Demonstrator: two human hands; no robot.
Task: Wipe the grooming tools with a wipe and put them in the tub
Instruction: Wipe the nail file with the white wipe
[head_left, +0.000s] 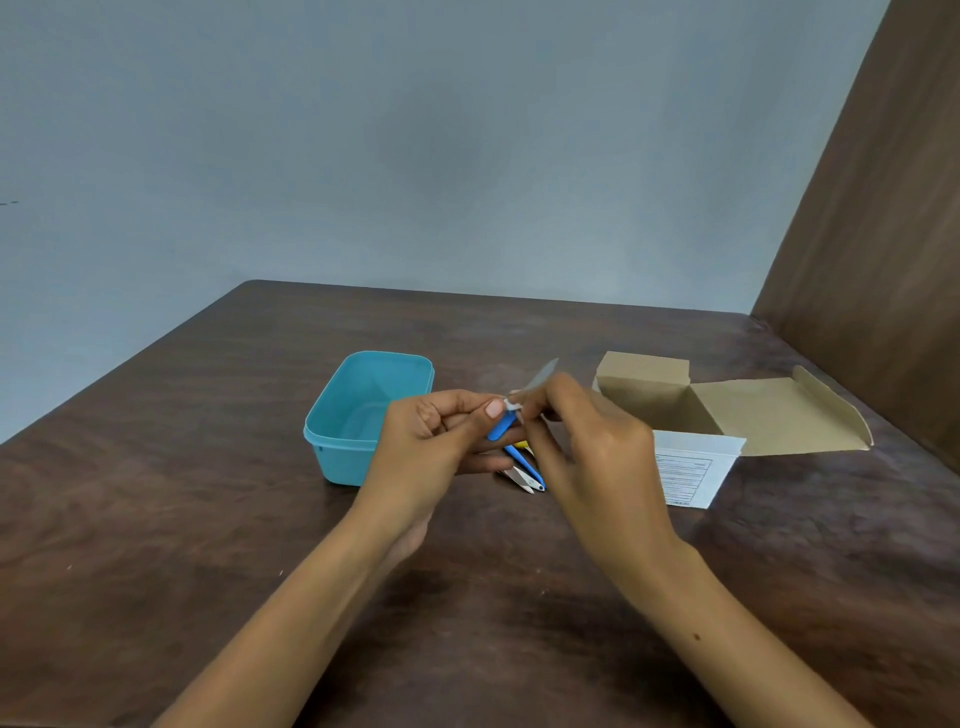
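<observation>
Open cardboard box (675, 410) sits right of my hands, flap folded out, white printed sheet (693, 470) against its near side; brown table (208, 467) under all. My hands hide part of the tools lying on the table (524, 470). Teal tub (363, 415) left, open. Blue-handled tool (503, 425) held above the table: my left hand (441, 441) pinches its handle, my right hand (587, 441) pinches its grey blade end with a small white wipe (511, 404).
</observation>
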